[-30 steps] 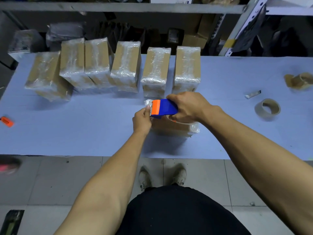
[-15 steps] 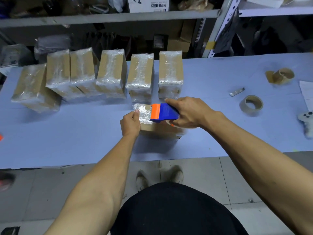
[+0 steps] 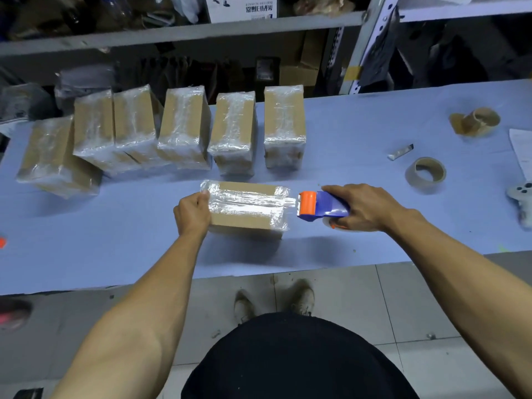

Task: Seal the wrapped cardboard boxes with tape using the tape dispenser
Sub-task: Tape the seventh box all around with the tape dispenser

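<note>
A cardboard box (image 3: 244,208) wrapped in clear film lies flat on the blue table (image 3: 115,254) in front of me. My left hand (image 3: 193,214) grips its left end. My right hand (image 3: 362,207) holds the blue and orange tape dispenser (image 3: 319,205) just past the box's right end. A strip of clear tape runs along the box top to the dispenser's orange head. Several more wrapped boxes (image 3: 184,128) stand in a row behind.
A brown tape roll (image 3: 425,174), an empty cardboard core (image 3: 478,120) and a small metal blade (image 3: 400,152) lie at the right. Paper (image 3: 521,152) and a white object (image 3: 522,197) sit at the right edge. Shelving (image 3: 172,36) stands behind the table.
My right hand has pulled the dispenser from the box's left end rightward across its top, laying tape along it, and now sits past the right end. My left hand stays on the left end.
</note>
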Available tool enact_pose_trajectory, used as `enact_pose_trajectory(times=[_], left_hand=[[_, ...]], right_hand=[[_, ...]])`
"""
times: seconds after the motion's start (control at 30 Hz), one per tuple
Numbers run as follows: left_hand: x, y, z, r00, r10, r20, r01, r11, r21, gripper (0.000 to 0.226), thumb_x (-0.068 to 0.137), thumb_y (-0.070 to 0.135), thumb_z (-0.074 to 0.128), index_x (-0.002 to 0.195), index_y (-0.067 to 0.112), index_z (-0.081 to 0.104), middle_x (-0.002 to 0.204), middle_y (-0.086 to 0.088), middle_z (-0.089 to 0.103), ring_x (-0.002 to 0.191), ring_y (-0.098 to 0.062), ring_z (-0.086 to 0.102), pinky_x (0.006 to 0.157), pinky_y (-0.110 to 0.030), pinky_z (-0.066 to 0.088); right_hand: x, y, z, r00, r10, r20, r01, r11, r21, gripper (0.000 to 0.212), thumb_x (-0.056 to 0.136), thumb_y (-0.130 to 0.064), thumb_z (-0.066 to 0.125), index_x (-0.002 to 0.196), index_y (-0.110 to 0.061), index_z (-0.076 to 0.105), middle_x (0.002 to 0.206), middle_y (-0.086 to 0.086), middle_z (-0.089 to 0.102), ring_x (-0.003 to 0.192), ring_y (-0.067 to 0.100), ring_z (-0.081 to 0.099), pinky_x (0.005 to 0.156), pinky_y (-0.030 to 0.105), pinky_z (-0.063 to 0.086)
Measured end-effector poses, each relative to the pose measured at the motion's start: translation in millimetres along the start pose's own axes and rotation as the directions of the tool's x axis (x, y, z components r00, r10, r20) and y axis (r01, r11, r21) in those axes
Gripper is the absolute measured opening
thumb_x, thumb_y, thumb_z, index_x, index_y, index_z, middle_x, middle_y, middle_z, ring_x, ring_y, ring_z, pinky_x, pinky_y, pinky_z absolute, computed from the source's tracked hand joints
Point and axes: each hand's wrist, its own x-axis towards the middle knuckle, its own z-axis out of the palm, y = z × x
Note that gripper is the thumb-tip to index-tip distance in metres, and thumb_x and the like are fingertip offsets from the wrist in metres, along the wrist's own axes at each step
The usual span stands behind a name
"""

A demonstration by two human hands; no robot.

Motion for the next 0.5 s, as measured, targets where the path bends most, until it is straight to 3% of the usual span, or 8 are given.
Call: enact_pose_trajectory(times=[0.1, 0.13, 0.17, 0.23, 0.27, 0.33, 0.43, 0.5], left_hand=[[1.8, -2.2, -10.1, 0.999, 0.039, 0.024, -0.039, 0.999, 0.001, 0.04, 0.103, 0.035, 0.053, 0.074, 0.007, 0.059, 0.064, -0.003, 0.05, 0.063, -0.022, 0.047, 0.058, -0.03, 0.034], [1.9, -0.8, -11.1, 0.999, 0.033, 0.039, -0.035, 0.999, 0.028, 0.033, 0.103, 0.036, 0.054, 0.096, 0.007, 0.068, 0.084, -0.007, 0.065, 0.082, -0.027, 0.061, 0.063, -0.026, 0.042], [1.3, 1.1, -12.5, 0.999, 0.033, 0.034, -0.035, 0.996, 0.077, 0.037, 0.103, 0.036, 0.055, 0.125, 0.008, 0.064, 0.116, -0.011, 0.068, 0.111, -0.029, 0.062, 0.078, -0.021, 0.046], [2.1, 6.4, -13.3, 0.993, 0.119, 0.005, -0.117, 0.967, 0.227, 0.052, 0.103, 0.025, 0.055, 0.151, 0.009, 0.041, 0.153, -0.012, 0.046, 0.143, -0.03, 0.039, 0.11, -0.033, 0.037], [0.8, 11.8, -10.3, 0.974, 0.227, 0.02, -0.222, 0.925, 0.31, 0.051, 0.102, 0.015, 0.054, 0.151, 0.009, 0.041, 0.156, -0.013, 0.042, 0.147, -0.031, 0.032, 0.116, -0.04, 0.03], [-6.6, 29.8, 7.6, 0.88, 0.418, 0.224, -0.474, 0.79, 0.388, 0.047, 0.1, 0.005, 0.049, 0.146, 0.008, 0.047, 0.157, -0.014, 0.04, 0.151, -0.032, 0.024, 0.121, -0.047, 0.022], [-31.1, 55.1, 55.0, 0.749, 0.4, 0.529, -0.631, 0.675, 0.383, 0.053, 0.106, 0.039, 0.037, 0.153, 0.016, 0.037, 0.166, -0.004, 0.024, 0.156, -0.027, 0.007, 0.121, -0.055, 0.007], [-40.8, 59.1, 77.6, 0.738, 0.345, 0.58, -0.641, 0.626, 0.444, 0.07, 0.102, 0.06, 0.024, 0.16, 0.021, 0.018, 0.17, 0.003, 0.006, 0.156, -0.023, -0.009, 0.119, -0.061, -0.005]], right_hand=[[2.6, 0.3, 12.8, 0.999, 0.016, 0.029, -0.016, 1.0, 0.007, 0.063, 0.079, -0.051, 0.066, 0.136, -0.036, 0.044, 0.109, -0.005, 0.065, 0.097, 0.023, 0.061, 0.069, 0.03, 0.044], [4.9, -1.8, 18.3, 0.999, 0.019, 0.026, -0.019, 1.0, 0.005, 0.062, 0.08, -0.049, 0.066, 0.137, -0.035, 0.045, 0.109, -0.004, 0.065, 0.097, 0.024, 0.061, 0.068, 0.03, 0.043], [7.1, -4.3, 23.6, 0.999, 0.024, 0.022, -0.024, 1.0, 0.0, 0.061, 0.08, -0.048, 0.066, 0.136, -0.034, 0.045, 0.107, -0.003, 0.065, 0.096, 0.025, 0.061, 0.067, 0.029, 0.042], [12.8, -8.8, 30.5, 0.999, 0.025, 0.023, -0.025, 1.0, -0.006, 0.059, 0.081, -0.047, 0.066, 0.134, -0.032, 0.046, 0.105, -0.001, 0.065, 0.093, 0.025, 0.061, 0.066, 0.028, 0.041], [15.9, -10.7, 32.3, 0.999, 0.022, 0.032, -0.022, 1.0, -0.01, 0.058, 0.082, -0.047, 0.066, 0.134, -0.031, 0.046, 0.104, -0.001, 0.064, 0.091, 0.024, 0.061, 0.067, 0.029, 0.044], [21.4, -14.4, 33.0, 0.999, 0.018, 0.044, -0.017, 1.0, -0.023, 0.054, 0.082, -0.046, 0.065, 0.131, -0.03, 0.047, 0.101, 0.0, 0.064, 0.088, 0.024, 0.061, 0.071, 0.032, 0.051], [24.7, -15.7, 35.0, 0.999, 0.03, 0.03, -0.029, 0.999, -0.038, 0.048, 0.082, -0.044, 0.065, 0.124, -0.027, 0.05, 0.098, 0.002, 0.063, 0.084, 0.026, 0.061, 0.071, 0.034, 0.053], [24.8, -16.8, 39.5, 0.999, 0.048, 0.026, -0.048, 0.999, -0.015, 0.049, 0.082, -0.043, 0.065, 0.125, -0.026, 0.05, 0.1, 0.003, 0.064, 0.086, 0.027, 0.061, 0.07, 0.033, 0.051]])
